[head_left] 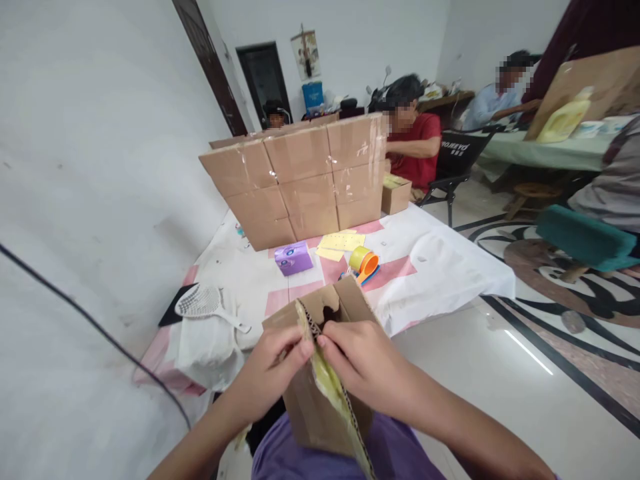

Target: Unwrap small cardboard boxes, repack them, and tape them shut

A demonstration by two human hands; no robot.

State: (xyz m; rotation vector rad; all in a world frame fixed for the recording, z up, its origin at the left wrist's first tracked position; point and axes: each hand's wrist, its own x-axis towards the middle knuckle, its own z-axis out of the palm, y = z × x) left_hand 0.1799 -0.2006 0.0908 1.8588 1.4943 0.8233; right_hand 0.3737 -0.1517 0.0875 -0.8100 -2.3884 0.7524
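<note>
A brown cardboard box (310,407) rests on my lap against the table's near edge. One of its flaps stands raised, with a torn edge and yellowish tape (327,377) along it. My left hand (277,360) pinches this flap from the left side. From the right, my right hand (357,353) grips the flap's corrugated edge, the thumbs close together. A dark gap in the box shows just beyond my fingers. Past the box lie a yellow and orange tape roll (367,263) and a purple packet (293,259).
A wall of taped cardboard boxes (305,183) stands across the table (430,273). Yellow paper sheets (343,243) lie before it. A white strainer (200,303) is at the left. A person in red (423,147) sits behind the boxes; others sit farther right.
</note>
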